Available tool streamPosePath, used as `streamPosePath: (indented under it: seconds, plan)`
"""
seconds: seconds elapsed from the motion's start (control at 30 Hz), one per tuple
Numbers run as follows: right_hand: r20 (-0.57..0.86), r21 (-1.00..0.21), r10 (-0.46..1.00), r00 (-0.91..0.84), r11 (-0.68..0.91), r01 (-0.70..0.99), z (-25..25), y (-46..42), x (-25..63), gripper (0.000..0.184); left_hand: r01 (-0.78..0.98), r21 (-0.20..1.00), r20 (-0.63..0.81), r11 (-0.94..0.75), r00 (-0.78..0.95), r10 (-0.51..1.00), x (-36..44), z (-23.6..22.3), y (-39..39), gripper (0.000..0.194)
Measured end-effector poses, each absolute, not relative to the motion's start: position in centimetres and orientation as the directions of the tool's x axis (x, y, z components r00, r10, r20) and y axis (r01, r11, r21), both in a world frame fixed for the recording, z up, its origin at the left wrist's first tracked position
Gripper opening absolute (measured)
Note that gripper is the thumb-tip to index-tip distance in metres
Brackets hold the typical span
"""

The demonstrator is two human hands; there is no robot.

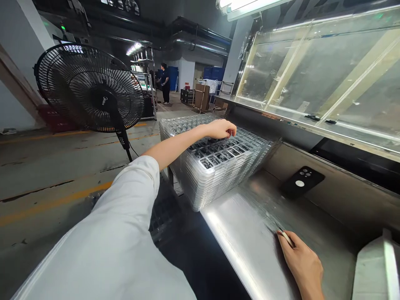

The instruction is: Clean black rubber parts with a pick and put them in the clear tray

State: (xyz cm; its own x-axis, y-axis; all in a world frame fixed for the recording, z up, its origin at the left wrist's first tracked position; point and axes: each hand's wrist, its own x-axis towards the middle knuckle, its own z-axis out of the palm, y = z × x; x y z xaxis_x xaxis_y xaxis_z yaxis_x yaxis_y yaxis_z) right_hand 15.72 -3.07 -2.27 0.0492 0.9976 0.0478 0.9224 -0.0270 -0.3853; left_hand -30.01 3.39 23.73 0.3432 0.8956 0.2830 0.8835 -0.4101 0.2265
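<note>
The left hand, reaching out of a white sleeve, lies curled over the top of a tall stack of clear plastic trays, fingertips on the upper tray, though whether it actually grips cannot be told. The stack sits at the centre of the frame on the near end of a stainless steel bench, its cells showing dark parts inside. At lower right, the right hand is closed on a small white object, blurred, against the steel. A black smartphone lies face down on the bench, to the right of the stack. A black stand fan stands at upper left, and a co-worker stands far off by cardboard boxes.
</note>
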Motion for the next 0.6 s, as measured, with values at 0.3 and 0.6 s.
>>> streamPosePath:
  seconds: [0.3,0.6]
  plan:
    - [0.016,-0.348,1.0,0.025,-0.018,0.938,-2.6,-3.0,15.9,0.052,0.935,0.145,0.244,-0.324,0.283,0.927,-30.7,23.6,3.8,0.041]
    - [0.094,-0.343,0.996,-0.005,0.037,0.939,-3.1,-3.2,15.6,0.047,0.831,0.123,0.578,-0.543,0.385,0.72,-25.7,24.5,-0.7,0.033]
